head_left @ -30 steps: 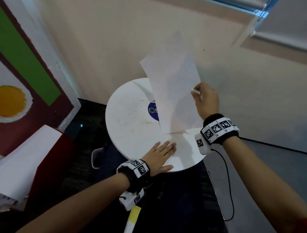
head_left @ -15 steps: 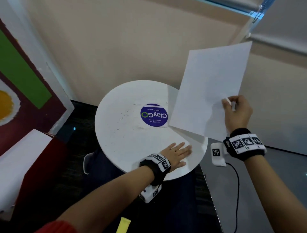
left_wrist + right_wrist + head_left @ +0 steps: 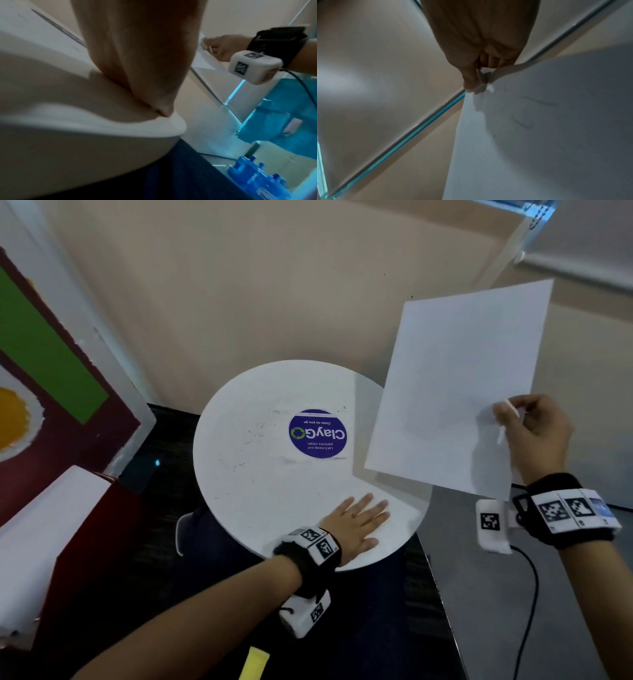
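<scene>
A white sheet of paper hangs in the air to the right of a small round white table. My right hand pinches the sheet at its right edge, with a thin white stick-like thing held against the paper by the thumb. In the right wrist view the paper bends under the pinching fingers. My left hand lies flat with straight fingers on the table's near right part. The left wrist view shows that palm pressed on the table edge.
A round blue ClayGo sticker marks the table's middle. A painted board leans at the left, with a red and white box below it. A grey counter with a black cable lies at the right. Beige wall stands behind.
My right hand has carried the sheet off the table, up and to the right, uncovering the blue sticker. The left hand stays flat on the table.
</scene>
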Available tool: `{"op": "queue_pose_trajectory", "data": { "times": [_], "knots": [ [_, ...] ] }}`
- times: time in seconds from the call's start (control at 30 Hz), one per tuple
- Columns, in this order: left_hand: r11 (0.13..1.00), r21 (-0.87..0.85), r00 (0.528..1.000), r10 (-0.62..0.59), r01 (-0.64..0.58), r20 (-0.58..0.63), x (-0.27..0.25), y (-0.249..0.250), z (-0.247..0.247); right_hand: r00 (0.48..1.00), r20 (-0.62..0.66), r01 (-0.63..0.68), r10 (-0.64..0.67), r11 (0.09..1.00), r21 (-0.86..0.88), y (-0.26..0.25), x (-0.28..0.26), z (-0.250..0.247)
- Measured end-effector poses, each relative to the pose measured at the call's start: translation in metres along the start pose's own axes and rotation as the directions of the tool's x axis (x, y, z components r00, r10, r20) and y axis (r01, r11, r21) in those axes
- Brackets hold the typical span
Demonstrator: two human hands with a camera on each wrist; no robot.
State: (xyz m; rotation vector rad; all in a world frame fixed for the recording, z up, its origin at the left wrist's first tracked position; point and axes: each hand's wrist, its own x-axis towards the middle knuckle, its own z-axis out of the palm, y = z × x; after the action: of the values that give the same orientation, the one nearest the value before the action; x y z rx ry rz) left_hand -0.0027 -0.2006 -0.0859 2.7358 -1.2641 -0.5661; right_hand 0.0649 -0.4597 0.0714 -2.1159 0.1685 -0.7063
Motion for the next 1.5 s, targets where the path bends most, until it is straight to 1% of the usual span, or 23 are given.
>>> {"op": "queue_pose_trajectory", "data": {
  "times": [0.1,0.2,0.3,0.37,0.5,0.6,0.67,0.73,0.8,0.87,0.9,0.97,1.03,1.1,1.17,1.2,1.23,1.27,1.3,1.33,1.4,1.47,1.5],
  "knots": [
    [0.972,-0.007,0.971,-0.234,0.234,-0.052,-0.020,-0.032,0.005,0.980,0.144,-0.148,0.141,0.988,0.043,0.017,0.000,0.012],
    [0.861,0.007,0.856,-0.505,0.509,-0.114,-0.060,-0.080,0.008,0.936,0.269,-0.239,0.226,0.971,0.014,0.036,-0.006,0.049],
    [0.773,-0.036,0.730,-0.613,0.634,-0.303,-0.093,-0.106,0.013,0.885,0.353,-0.294,0.303,0.952,-0.081,0.049,-0.012,0.094],
    [0.800,-0.073,0.724,-0.574,0.595,-0.382,-0.100,-0.106,0.016,0.856,0.396,-0.303,0.332,0.943,-0.136,0.056,-0.012,0.115],
    [0.912,-0.021,0.820,-0.378,0.409,-0.429,-0.093,-0.080,0.018,0.811,0.446,-0.280,0.378,0.921,-0.270,0.066,-0.014,0.138],
    [0.967,0.020,0.924,-0.238,0.255,-0.300,-0.086,-0.071,0.026,0.810,0.428,-0.271,0.400,0.904,-0.332,0.069,-0.023,0.142],
    [0.966,0.026,0.945,-0.244,0.256,-0.219,-0.083,-0.072,0.032,0.811,0.409,-0.291,0.418,0.895,-0.337,0.070,-0.028,0.143],
    [0.937,0.010,0.913,-0.337,0.349,-0.228,-0.081,-0.074,0.027,0.819,0.384,-0.307,0.426,0.891,-0.335,0.069,-0.031,0.144],
    [0.874,0.039,0.843,-0.454,0.484,-0.287,-0.083,-0.077,0.024,0.828,0.375,-0.285,0.416,0.889,-0.358,0.070,-0.033,0.147],
    [0.849,0.016,0.832,-0.513,0.528,-0.211,-0.090,-0.084,0.021,0.829,0.377,-0.267,0.413,0.885,-0.382,0.067,-0.033,0.151],
    [0.862,-0.014,0.837,-0.496,0.507,-0.232,-0.096,-0.087,0.017,0.832,0.372,-0.247,0.411,0.875,-0.416,0.066,-0.034,0.154],
    [0.904,-0.059,0.833,-0.414,0.424,-0.368,-0.109,-0.093,0.010,0.857,0.327,-0.181,0.398,0.827,-0.532,0.058,-0.036,0.159],
    [0.930,-0.149,0.796,-0.365,0.336,-0.483,-0.128,-0.104,0.008,0.872,0.284,-0.161,0.399,0.782,-0.603,0.048,-0.039,0.164],
    [0.902,-0.320,0.706,-0.427,0.289,-0.565,-0.151,-0.118,0.005,0.840,0.309,-0.176,0.446,0.763,-0.623,0.041,-0.041,0.169],
    [0.849,-0.451,0.611,-0.516,0.273,-0.601,-0.178,-0.129,0.002,0.805,0.296,-0.194,0.513,0.701,-0.686,0.034,-0.045,0.173],
    [0.837,-0.485,0.586,-0.532,0.254,-0.611,-0.193,-0.134,0.003,0.817,0.277,-0.179,0.505,0.680,-0.711,0.029,-0.047,0.175],
    [0.837,-0.501,0.581,-0.524,0.218,-0.623,-0.210,-0.137,0.006,0.856,0.279,-0.124,0.434,0.698,-0.705,0.024,-0.049,0.179],
    [0.854,-0.493,0.595,-0.486,0.167,-0.640,-0.227,-0.137,0.011,0.900,0.316,-0.024,0.300,0.758,-0.652,0.017,-0.050,0.186],
    [0.880,-0.462,0.633,-0.419,0.107,-0.651,-0.241,-0.132,0.017,0.914,0.383,0.110,0.133,0.828,-0.550,0.005,-0.051,0.195],
    [0.911,-0.411,0.694,-0.313,0.027,-0.648,-0.253,-0.124,0.024,0.882,0.471,0.246,-0.025,0.877,-0.414,-0.006,-0.053,0.207],
    [0.946,-0.273,0.816,-0.018,-0.173,-0.578,-0.266,-0.105,0.047,0.727,0.664,0.378,-0.175,0.909,-0.174,-0.031,-0.060,0.240],
    [0.940,-0.143,0.870,0.219,-0.310,-0.441,-0.265,-0.093,0.079,0.539,0.831,0.383,-0.140,0.919,-0.093,-0.048,-0.065,0.278],
    [0.947,-0.082,0.872,0.251,-0.312,-0.420,-0.260,-0.089,0.095,0.473,0.877,0.378,-0.084,0.918,-0.116,-0.052,-0.067,0.296]
  ]
}}
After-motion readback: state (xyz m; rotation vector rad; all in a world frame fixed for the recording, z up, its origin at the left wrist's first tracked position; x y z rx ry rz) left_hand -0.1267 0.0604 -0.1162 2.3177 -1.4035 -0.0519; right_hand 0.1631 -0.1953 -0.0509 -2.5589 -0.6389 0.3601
